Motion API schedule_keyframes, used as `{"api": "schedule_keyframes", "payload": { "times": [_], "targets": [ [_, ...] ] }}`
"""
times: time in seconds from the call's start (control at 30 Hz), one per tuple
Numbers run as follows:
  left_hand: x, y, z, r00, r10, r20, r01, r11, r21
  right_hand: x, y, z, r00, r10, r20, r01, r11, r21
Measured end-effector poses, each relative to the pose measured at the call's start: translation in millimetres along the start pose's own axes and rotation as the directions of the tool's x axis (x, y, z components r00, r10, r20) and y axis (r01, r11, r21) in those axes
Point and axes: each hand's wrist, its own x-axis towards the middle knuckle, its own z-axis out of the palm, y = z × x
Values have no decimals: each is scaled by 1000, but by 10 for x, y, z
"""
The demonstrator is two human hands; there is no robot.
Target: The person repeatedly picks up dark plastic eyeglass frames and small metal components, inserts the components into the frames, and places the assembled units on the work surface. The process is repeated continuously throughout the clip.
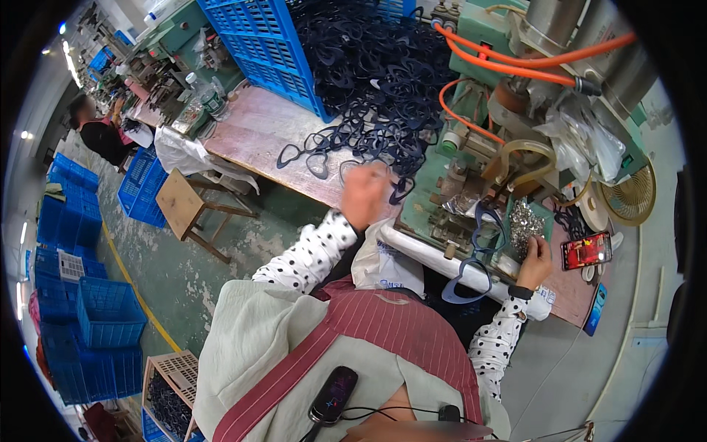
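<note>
Frames of dark navy plastic, thin looped eyewear fronts, lie heaped on the wooden bench at about eleven o'clock of the green machine, spilling from a blue crate. The left hand is up at the heap's lower edge, blurred and loosely curled; I cannot tell whether it has one in its fingers. The right hand, at four o'clock of the machine, rests with bent fingers on a pile of small shiny metal pieces, seemingly pinching some. One frame hangs at the machine's work point. Judging by the large heap, most frames look unworked, and no finished batch is in view.
</note>
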Motion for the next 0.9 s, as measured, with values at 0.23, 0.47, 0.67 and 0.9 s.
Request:
{"api": "schedule_keyframes", "payload": {
  "times": [0.23, 0.47, 0.67, 0.9],
  "targets": [
    [-358, -1638, -525, 670, -742, -10, 500, 441, 746, -34, -16, 52, 995, -48, -90, 46, 999, -20],
    [-392, -1829, -445, 771, -603, 205, 336, 659, 673, -21, -40, 56, 990, -64, -130, 55, 996, -72],
    [-147, -1652, -201, 851, -525, -1, 473, 766, 434, 35, -298, 26, 992, -107, -65, 107, 994, 2],
    [688, 377, -120, 979, 198, 44, -199, 980, 16, -5, -1248, -14, 994, -47, 103, 3, 920, 393]
  ]
}}
